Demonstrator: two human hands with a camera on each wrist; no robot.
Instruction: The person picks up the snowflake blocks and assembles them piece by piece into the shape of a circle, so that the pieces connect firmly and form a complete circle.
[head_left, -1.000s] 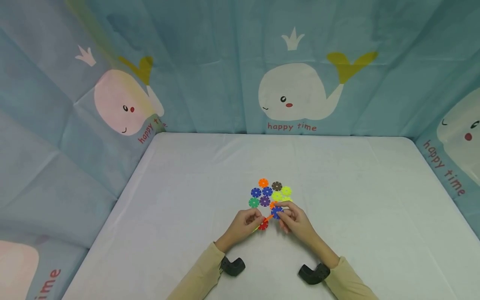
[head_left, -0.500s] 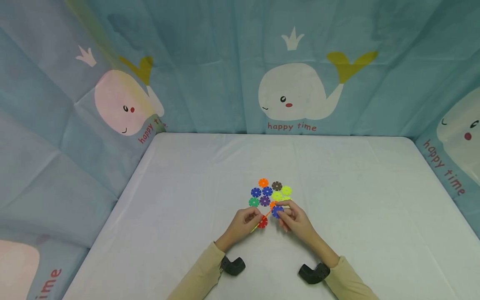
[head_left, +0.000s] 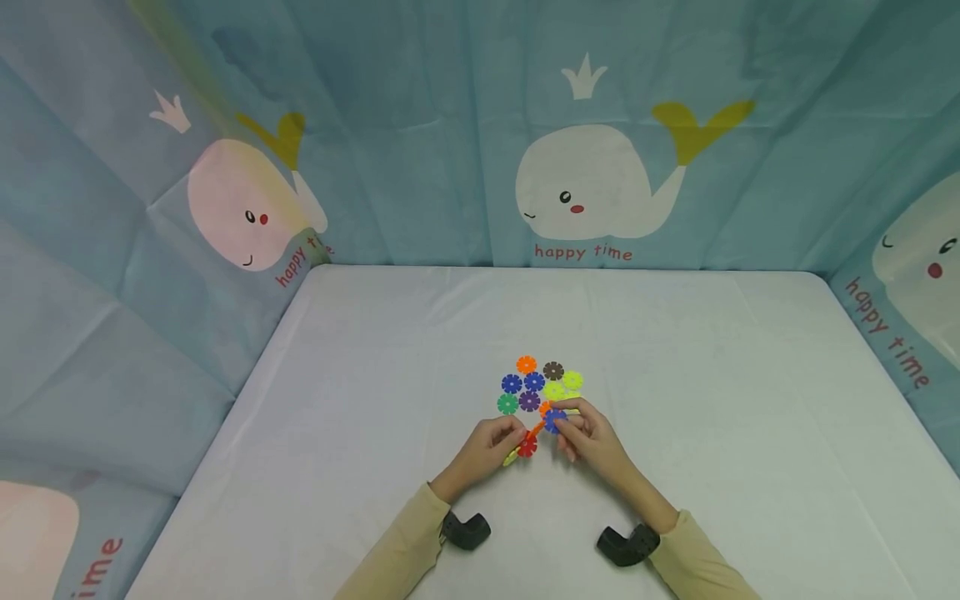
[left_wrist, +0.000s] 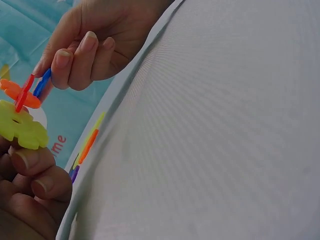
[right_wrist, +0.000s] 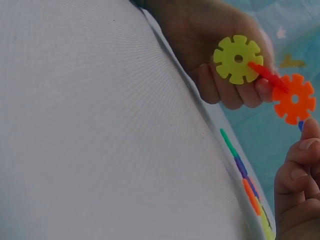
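Note:
My left hand (head_left: 491, 444) pinches a small chain of notched interlocking discs. In it a yellow disc (right_wrist: 238, 59), a red disc (head_left: 527, 444) and an orange disc (right_wrist: 294, 99) are slotted together at angles. To the right, my right hand (head_left: 592, 433) pinches a blue disc (head_left: 555, 421) between thumb and fingers. The blue disc stands edge-on against the orange one in the left wrist view, its rim meeting the orange edge. From the right wrist view only a sliver of blue shows past the right fingertips.
Just beyond the hands, several loose discs lie flat on the white table (head_left: 397, 358): a green disc (head_left: 507, 404), a purple disc (head_left: 529, 401), a brown disc (head_left: 553, 371), plus blue, orange and yellow ones. A whale-print curtain (head_left: 420, 167) hangs behind the table.
The orange disc in the joined chain has turned, showing thinner half a second ago and broader now. The blue disc has shifted slightly upward in the head view; both hands stay nearly in place.

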